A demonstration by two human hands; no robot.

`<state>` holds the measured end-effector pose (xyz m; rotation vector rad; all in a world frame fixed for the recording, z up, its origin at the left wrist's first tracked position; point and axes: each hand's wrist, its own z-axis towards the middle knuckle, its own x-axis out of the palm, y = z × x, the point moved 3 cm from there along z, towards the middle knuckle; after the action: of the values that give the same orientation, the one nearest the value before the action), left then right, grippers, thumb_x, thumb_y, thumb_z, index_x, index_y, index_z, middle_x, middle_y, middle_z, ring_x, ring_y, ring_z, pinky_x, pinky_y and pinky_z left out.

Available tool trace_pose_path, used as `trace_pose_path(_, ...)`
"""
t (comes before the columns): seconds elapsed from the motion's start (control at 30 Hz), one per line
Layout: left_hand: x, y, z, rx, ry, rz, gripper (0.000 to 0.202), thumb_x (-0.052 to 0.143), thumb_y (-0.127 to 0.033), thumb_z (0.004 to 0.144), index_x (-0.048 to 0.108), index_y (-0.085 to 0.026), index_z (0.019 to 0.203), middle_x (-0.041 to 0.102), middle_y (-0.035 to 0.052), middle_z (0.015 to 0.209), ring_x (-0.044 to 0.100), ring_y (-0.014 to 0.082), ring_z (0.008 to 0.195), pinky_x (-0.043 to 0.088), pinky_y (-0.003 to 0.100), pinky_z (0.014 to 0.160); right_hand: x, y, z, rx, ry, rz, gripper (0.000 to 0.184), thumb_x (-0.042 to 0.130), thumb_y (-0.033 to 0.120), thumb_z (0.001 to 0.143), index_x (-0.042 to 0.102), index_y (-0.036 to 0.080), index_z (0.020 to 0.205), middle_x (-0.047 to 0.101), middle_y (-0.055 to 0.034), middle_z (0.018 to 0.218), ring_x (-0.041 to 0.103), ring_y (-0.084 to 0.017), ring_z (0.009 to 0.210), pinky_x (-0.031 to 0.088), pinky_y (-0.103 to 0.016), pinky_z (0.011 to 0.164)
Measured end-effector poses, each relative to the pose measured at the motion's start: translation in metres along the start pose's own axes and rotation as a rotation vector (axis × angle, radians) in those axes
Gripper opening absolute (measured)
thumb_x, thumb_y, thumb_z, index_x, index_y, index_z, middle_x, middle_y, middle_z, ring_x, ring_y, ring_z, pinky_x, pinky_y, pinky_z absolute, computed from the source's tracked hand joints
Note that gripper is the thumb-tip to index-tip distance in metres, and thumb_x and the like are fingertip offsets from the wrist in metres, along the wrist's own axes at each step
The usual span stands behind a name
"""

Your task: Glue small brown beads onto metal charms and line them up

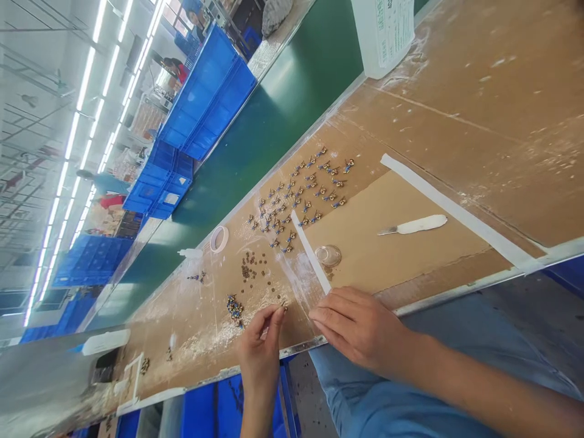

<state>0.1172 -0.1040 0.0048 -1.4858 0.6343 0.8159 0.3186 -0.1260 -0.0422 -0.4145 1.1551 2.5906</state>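
Observation:
My left hand (260, 350) is at the near edge of the brown cardboard-covered table (456, 121). Its thumb and forefinger are pinched on a tiny dark part (283, 306). My right hand (358, 325) lies flat beside it with fingers stretched out, holding nothing, its fingertips by the end of a white tape strip (311, 254). Just beyond my left hand are a small heap of blue and brown parts (234, 307) and several scattered brown beads (252, 267). Farther out, several small blue-and-brass pieces (298, 191) are laid out in rows.
A white-handled blade (413, 225) and a clear round dish (328, 255) lie to the right. A tape roll (219, 238) and a small white bottle (189, 252) sit near the green conveyor belt (274, 115). Blue crates (207, 97) stand beyond it. A white box (383, 30) is at the top.

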Motion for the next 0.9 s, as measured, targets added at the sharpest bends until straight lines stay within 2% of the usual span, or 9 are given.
trace_pose_path(0.1, 0.003, -0.002, 0.001, -0.074, -0.031, -0.242, 0.022, 0.078, -0.041, 0.075, 0.076, -0.02, 0.082, 0.075, 0.0014, 0.073, 0.069, 0.0157, 0.072, 0.055, 0.023, 0.071, 0.001, 0.001, 0.001, 0.005, -0.022, 0.018, 0.015, 0.047, 0.012, 0.098, 0.061, 0.014, 0.101, 0.063, -0.0042, 0.083, 0.055, -0.016, 0.078, 0.046, -0.03, 0.075)
trace_pose_path(0.23, 0.017, -0.015, 0.017, -0.171, -0.003, -0.532, 0.027, 0.086, -0.038, 0.066, 0.075, -0.018, 0.08, 0.075, 0.0015, 0.069, 0.07, 0.0143, 0.067, 0.056, 0.023, 0.071, 0.002, 0.005, 0.004, 0.021, -0.021, 0.037, 0.017, 0.045, 0.012, 0.098, 0.061, 0.016, 0.096, 0.063, -0.0034, 0.082, 0.057, -0.016, 0.076, 0.048, -0.03, 0.072)
trace_pose_path(0.33, 0.022, -0.03, 0.025, -0.195, 0.033, -0.656, 0.028, 0.087, -0.037, 0.064, 0.075, -0.016, 0.077, 0.074, 0.0024, 0.066, 0.069, 0.0139, 0.064, 0.056, 0.023, 0.069, -0.007, 0.007, 0.008, 0.064, -0.114, 0.068, 0.019, 0.044, 0.012, 0.099, 0.062, 0.017, 0.1, 0.066, -0.0031, 0.084, 0.06, -0.015, 0.077, 0.051, -0.028, 0.072)
trace_pose_path(0.43, 0.019, -0.042, 0.02, -0.165, 0.096, -0.67, 0.024, 0.086, -0.036, 0.068, 0.076, -0.015, 0.076, 0.074, 0.0033, 0.065, 0.069, 0.0141, 0.064, 0.055, 0.023, 0.069, -0.021, 0.006, 0.013, 0.111, -0.255, 0.077, 0.017, 0.048, 0.013, 0.099, 0.062, 0.019, 0.106, 0.069, -0.0027, 0.089, 0.065, -0.013, 0.081, 0.053, -0.025, 0.076)
trace_pose_path(0.5, 0.016, -0.046, 0.011, -0.142, 0.151, -0.641, 0.021, 0.084, -0.035, 0.07, 0.076, -0.016, 0.075, 0.074, 0.0036, 0.065, 0.069, 0.0144, 0.065, 0.055, 0.023, 0.069, -0.029, 0.005, 0.017, 0.126, -0.296, 0.09, 0.016, 0.052, 0.014, 0.098, 0.063, 0.02, 0.107, 0.069, -0.0019, 0.09, 0.066, -0.012, 0.082, 0.054, -0.023, 0.077)
trace_pose_path(0.73, 0.014, -0.054, -0.01, -0.08, 0.151, -0.626, 0.015, 0.083, -0.032, 0.072, 0.078, -0.018, 0.076, 0.073, 0.0026, 0.064, 0.068, 0.0151, 0.063, 0.057, 0.023, 0.065, -0.031, 0.011, 0.021, 0.074, -0.233, 0.145, 0.014, 0.053, 0.014, 0.098, 0.065, 0.02, 0.103, 0.068, -0.0015, 0.086, 0.064, -0.012, 0.077, 0.054, -0.024, 0.072)
trace_pose_path(0.9, 0.013, -0.066, -0.015, -0.124, 0.137, -0.638, 0.016, 0.083, -0.034, 0.071, 0.078, -0.019, 0.073, 0.072, 0.0019, 0.066, 0.066, 0.0137, 0.063, 0.055, 0.021, 0.064, -0.032, 0.014, 0.018, 0.043, -0.21, 0.133, 0.015, 0.054, 0.01, 0.096, 0.064, 0.019, 0.104, 0.069, -0.002, 0.087, 0.064, -0.013, 0.078, 0.054, -0.024, 0.073)
